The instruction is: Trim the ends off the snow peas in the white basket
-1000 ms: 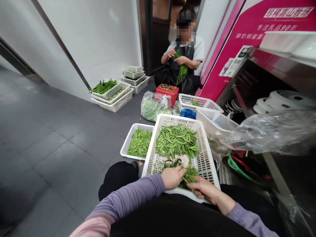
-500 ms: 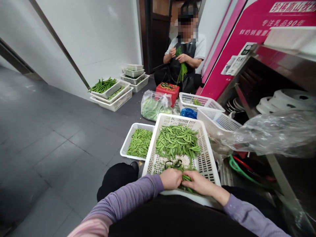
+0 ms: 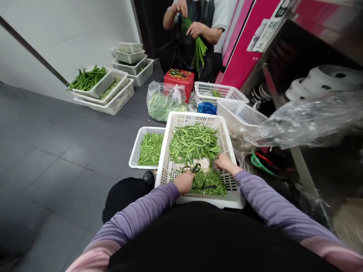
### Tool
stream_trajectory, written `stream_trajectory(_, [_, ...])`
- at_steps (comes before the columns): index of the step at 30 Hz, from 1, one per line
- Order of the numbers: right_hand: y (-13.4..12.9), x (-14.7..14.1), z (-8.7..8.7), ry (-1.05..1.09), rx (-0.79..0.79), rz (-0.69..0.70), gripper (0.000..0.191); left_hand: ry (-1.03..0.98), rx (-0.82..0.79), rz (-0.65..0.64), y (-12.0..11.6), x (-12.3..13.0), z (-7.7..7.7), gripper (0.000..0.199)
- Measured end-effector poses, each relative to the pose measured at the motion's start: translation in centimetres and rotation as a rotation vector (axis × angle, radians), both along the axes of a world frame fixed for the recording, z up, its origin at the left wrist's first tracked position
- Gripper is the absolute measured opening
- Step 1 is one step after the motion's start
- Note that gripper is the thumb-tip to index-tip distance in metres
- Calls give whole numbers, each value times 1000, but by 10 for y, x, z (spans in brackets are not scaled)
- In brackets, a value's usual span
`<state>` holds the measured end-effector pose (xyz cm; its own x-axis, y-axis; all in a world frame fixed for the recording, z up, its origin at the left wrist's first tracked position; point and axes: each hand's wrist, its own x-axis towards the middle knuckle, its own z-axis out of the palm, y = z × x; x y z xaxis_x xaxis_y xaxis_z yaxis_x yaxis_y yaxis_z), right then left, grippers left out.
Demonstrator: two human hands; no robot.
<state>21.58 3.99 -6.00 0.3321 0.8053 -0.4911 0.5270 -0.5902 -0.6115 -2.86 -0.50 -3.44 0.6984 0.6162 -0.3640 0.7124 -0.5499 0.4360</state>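
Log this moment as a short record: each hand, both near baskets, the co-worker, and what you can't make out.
left hand: over the near end of the large basket, beside black loops that look like scissor handles
right hand: at the right edge of the pod pile
large basket: pod pile at the far end, small green bits nearer the person
smaller basket: second pod pile; stands left of the large one
co-worker: holding green stalks, behind a red box
unclear: whether either near hand grips anything

A head-worn camera looks forward and down.
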Motion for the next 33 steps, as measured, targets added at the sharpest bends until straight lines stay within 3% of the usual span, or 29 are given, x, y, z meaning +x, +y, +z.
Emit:
stream_trajectory(3, [0, -24, -25, -179, -81, 100, 7, 46, -29, -86, 0, 2, 2, 25])
stream_trajectory(6, [-1, -31, -32, -293, -100, 176, 10, -28, -43, -99, -2, 0, 2, 22])
stream_trajectory(8, [-3, -31, -28, -337, -88, 208, 11, -128, -68, -15, -2, -1, 0, 20])
stream_trajectory(10, [-10, -33, -20, -359, -36, 251, 14, -221, -181, 147, -1, 0, -2, 20])
stream_trajectory(14, [-44, -51, 1, -198, 234, 452, 13, -373, -659, 514, 5, 9, -1, 29])
stream_trajectory(16, [-62, -59, 11, -98, 362, 519, 10, -463, -807, 561, 5, 12, 2, 26])
stream_trajectory(20, [-81, -66, 26, -48, 451, 518, 8, -586, -890, 529, -2, 11, 11, 16])
stream_trajectory(26, [-89, -78, 36, 146, 430, 365, 13, -613, -798, 517, -9, 3, 20, 17])
stream_trajectory(29, [-91, -81, 46, 423, 336, 172, 20, -278, -526, 379, -6, -5, 12, 13])
stream_trajectory(31, [-90, -76, 58, 564, 378, -5, 26, -18, -330, 302, -4, -11, 7, 7])
stream_trajectory(33, [-87, -68, 70, 606, 460, -125, 31, 20, -218, 292, -2, -13, 7, 23])
